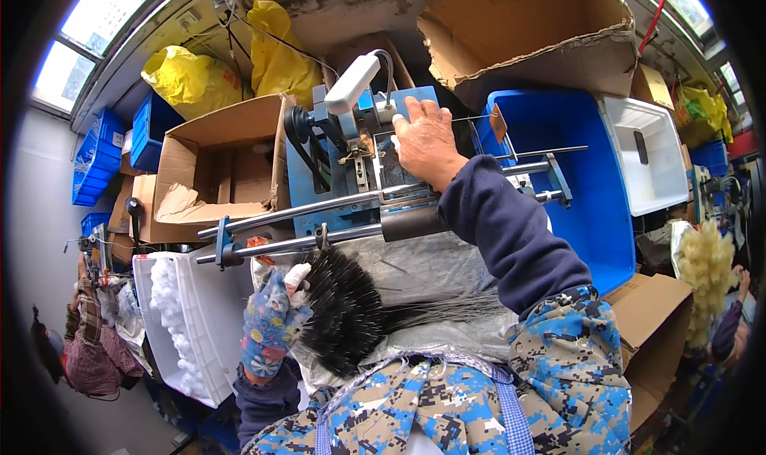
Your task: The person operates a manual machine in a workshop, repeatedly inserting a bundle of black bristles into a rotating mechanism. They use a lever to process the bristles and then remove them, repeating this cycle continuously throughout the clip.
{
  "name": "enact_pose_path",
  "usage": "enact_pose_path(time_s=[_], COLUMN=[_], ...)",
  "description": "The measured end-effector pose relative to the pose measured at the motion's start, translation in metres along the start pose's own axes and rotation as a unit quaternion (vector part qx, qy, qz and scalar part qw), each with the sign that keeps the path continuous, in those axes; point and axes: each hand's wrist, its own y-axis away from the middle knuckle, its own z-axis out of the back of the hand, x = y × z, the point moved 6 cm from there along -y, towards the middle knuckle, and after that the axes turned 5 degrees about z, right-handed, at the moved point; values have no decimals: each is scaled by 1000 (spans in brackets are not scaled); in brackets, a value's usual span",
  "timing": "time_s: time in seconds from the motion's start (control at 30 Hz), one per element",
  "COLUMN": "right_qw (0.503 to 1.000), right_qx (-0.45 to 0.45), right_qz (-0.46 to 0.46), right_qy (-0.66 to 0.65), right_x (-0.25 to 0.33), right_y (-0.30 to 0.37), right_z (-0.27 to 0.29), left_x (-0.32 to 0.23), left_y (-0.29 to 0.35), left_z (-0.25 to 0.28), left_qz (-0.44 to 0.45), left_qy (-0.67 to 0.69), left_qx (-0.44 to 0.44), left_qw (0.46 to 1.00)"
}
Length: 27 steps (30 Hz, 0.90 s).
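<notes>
My right hand [428,144] is bare and lies palm down over the upper part of a blue machine [303,204], fingers stretched forward and slightly apart. What lies beneath its palm is hidden. Beside its fingers rises the white arm-shaped head [353,83] of the machine. My left hand [275,315], in a blue flowered glove with white wrapping on a fingertip, is closed at the left edge of a bundle of black bristles [341,315]. Whatever it pinches is too small to tell. The long ends of the bristles fan right across a grey-white sheet [431,267] on my lap.
Two steel rods [319,216] cross in front of the machine. A cardboard box [223,164] and a white crate [187,327] stand left. On the right are a deep blue bin [590,208], a white tray [650,164] and a large carton [535,32]. Other people sit at both sides.
</notes>
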Motion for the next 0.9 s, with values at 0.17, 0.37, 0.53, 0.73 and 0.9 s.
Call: enact_pose_path(time_s=[0.17, 0.37, 0.53, 0.73, 0.9], right_qw=[999, 999, 996, 898, 963], right_qx=[-30, 22, 15, -38, 0], right_qz=[26, 9, -2, -43, -16], right_qy=[-27, -44, -86, -437, -269], right_x=[-4, -1, 1, -31, -24], right_y=[38, 40, 40, 55, 69], right_z=[22, 25, 17, -40, -9], left_x=[18, -22, -106, -204, -224], left_y=[17, -14, -94, -229, -255], left_z=[13, 30, 26, -103, -146], left_qz=[62, 44, -173, -239, -161], left_qy=[153, 127, 18, -17, -51], left_qx=[-84, -91, -13, 89, 105], left_qw=[983, 987, 985, 967, 980])
